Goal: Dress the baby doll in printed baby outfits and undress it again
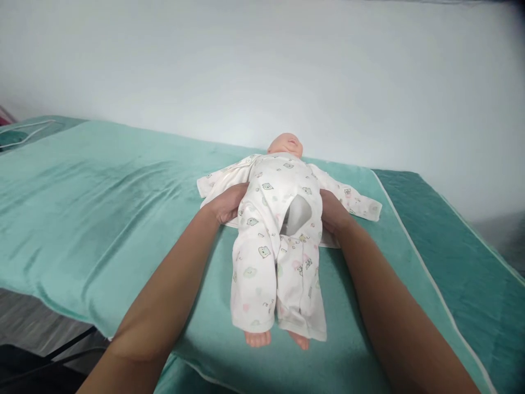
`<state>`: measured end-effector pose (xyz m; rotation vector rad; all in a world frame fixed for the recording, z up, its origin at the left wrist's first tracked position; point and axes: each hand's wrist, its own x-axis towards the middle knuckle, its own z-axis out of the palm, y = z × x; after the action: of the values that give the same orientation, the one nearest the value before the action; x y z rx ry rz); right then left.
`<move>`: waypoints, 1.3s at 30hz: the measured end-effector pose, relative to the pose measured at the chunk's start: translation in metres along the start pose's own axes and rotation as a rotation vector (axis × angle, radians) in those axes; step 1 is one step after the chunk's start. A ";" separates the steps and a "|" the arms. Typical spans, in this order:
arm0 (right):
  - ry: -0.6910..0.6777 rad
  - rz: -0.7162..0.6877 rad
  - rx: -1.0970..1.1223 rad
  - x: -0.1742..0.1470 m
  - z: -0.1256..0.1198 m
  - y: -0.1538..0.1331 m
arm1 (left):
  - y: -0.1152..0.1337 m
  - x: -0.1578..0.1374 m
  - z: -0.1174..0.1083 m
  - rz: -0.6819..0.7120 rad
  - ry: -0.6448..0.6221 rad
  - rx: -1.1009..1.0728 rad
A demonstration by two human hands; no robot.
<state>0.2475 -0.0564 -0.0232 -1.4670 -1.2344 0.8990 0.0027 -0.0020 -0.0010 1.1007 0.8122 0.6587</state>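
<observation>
A baby doll [286, 144] lies on its back, head toward the wall and feet toward me. It wears white printed split-crotch trousers [256, 257], with a grey patch [298, 214] showing through the opening. Spread out at both sides are the sleeves of a matching baby top [359, 201]. My left hand [232, 203] is against the doll's left-of-picture side at hip height, its fingers tucked out of sight behind the trousers. On the opposite side, my right hand [333, 210] reaches in the same way, with its fingers hidden too.
Under the doll is a light green cloth [123, 202], creased on the left. A darker green cover [459, 230] shows at the right. Behind stands a white wall [262, 71]. A white wire-like frame [28, 131] is at the far left, and grey floor [36, 317] shows below.
</observation>
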 end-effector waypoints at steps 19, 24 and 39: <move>0.059 -0.029 0.045 -0.013 0.007 -0.027 | -0.010 0.007 -0.011 0.058 -0.094 -0.001; -0.121 0.032 0.175 -0.008 0.004 -0.021 | -0.012 0.010 -0.016 0.029 -0.061 0.016; 0.097 -0.020 0.042 -0.008 0.008 -0.024 | -0.003 0.006 -0.005 0.021 0.001 0.014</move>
<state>0.2324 -0.0628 -0.0019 -1.4461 -1.1509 0.8261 0.0020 0.0042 -0.0062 1.1231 0.8089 0.6718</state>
